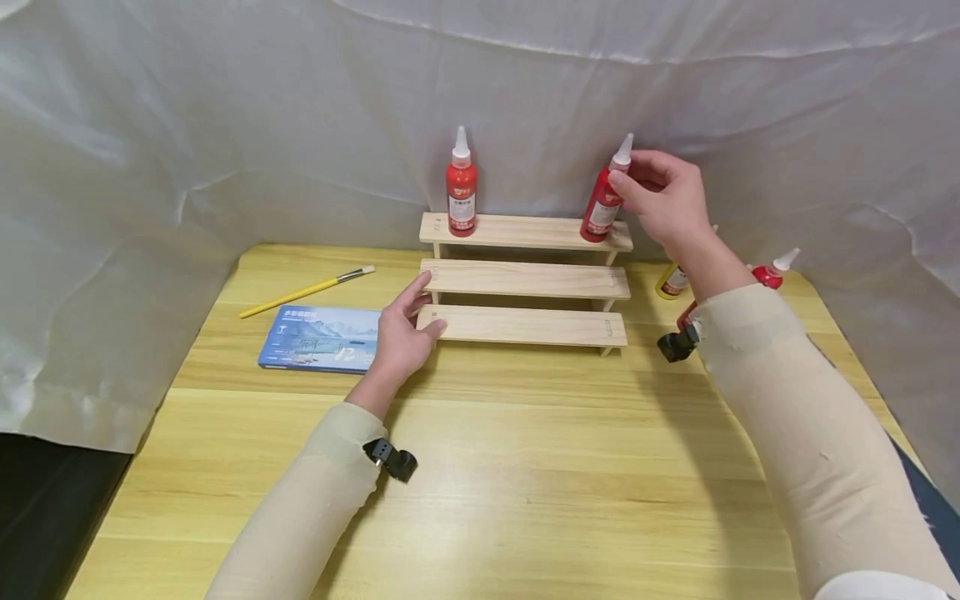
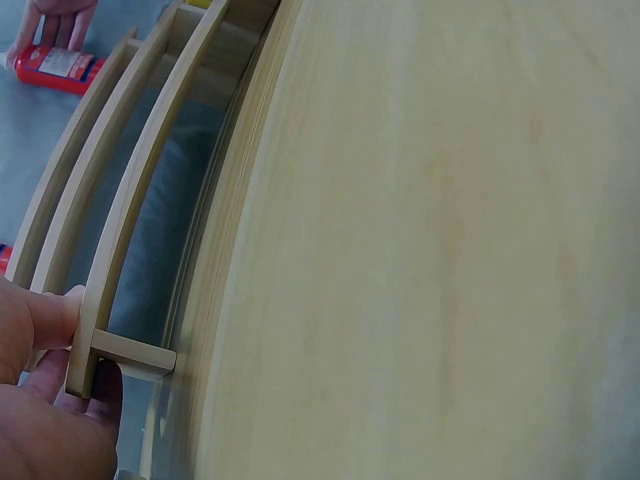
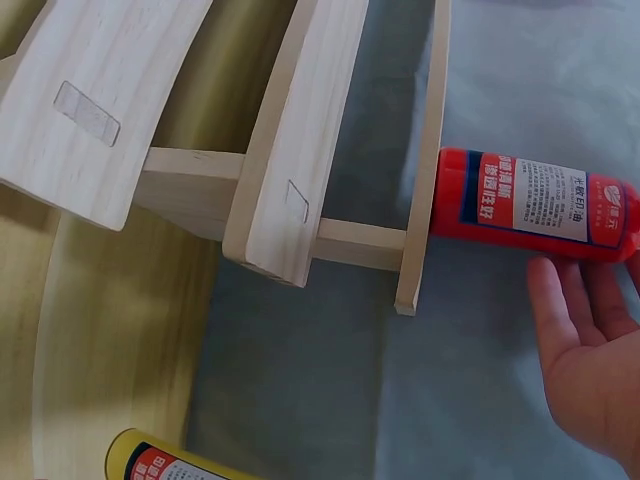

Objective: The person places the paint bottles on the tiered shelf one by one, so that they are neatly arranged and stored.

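Note:
A three-step wooden display rack point(image 1: 525, 279) stands toward the back of the table. My left hand point(image 1: 405, 337) holds its left end; in the left wrist view the thumb and fingers pinch the end of a step point(image 2: 125, 230). With thumb and fingers, my right hand point(image 1: 667, 196) grips a red bottle point(image 1: 602, 208) near its white nozzle. That bottle's base is at the right end of the top step, and it leans slightly. In the right wrist view the red bottle point(image 3: 530, 200) meets the step's surface. Another red bottle point(image 1: 461, 196) stands upright at the top step's left end.
A blue paint box point(image 1: 318, 337) lies left of the rack, partly behind my left hand. Behind it is a yellow-handled brush point(image 1: 300, 294). Right of the rack are a yellow bottle point(image 1: 672, 282) and a red bottle point(image 1: 768, 277), partly hidden by my right arm. Grey cloth point(image 1: 337, 125) hangs behind.

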A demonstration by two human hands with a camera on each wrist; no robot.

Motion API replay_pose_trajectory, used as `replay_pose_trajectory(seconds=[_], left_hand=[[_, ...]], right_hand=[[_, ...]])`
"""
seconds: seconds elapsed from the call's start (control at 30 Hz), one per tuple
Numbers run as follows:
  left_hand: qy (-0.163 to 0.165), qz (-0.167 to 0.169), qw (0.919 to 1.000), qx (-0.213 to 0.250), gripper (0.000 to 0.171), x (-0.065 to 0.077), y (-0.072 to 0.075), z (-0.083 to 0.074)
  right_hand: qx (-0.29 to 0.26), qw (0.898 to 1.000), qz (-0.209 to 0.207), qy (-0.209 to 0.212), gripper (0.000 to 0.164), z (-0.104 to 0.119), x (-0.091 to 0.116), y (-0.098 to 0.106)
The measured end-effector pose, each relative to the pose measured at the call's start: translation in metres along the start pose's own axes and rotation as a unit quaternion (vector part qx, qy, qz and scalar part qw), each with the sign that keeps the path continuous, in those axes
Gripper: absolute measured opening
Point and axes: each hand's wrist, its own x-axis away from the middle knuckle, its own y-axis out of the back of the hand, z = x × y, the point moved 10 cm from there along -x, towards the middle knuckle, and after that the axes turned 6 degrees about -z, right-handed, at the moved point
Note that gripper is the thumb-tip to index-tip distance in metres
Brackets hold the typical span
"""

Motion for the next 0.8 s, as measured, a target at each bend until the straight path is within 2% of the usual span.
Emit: replay_pose_trajectory(seconds=[0.2,0.43,0.63,0.8], left_hand=[[-0.001,0.0,1.0,0.002,0.076,-0.001,-0.001,0.001],[-0.005,0.0,1.0,0.004,0.077,-0.002,-0.001,0.001],[-0.004,-0.003,1.0,-0.002,0.076,-0.004,0.001,0.002],[-0.004,-0.002,1.0,0.001,0.076,-0.004,0.002,0.002]], right_hand=[[0.017,1.0,-0.014,0.018,0.042,0.002,0.008,0.011],[0.035,0.999,-0.025,0.025,0.043,0.001,0.027,0.03],[0.015,0.998,-0.033,0.044,0.043,0.004,0.044,0.048],[-0.034,0.997,-0.048,0.057,0.04,0.003,0.06,0.069]])
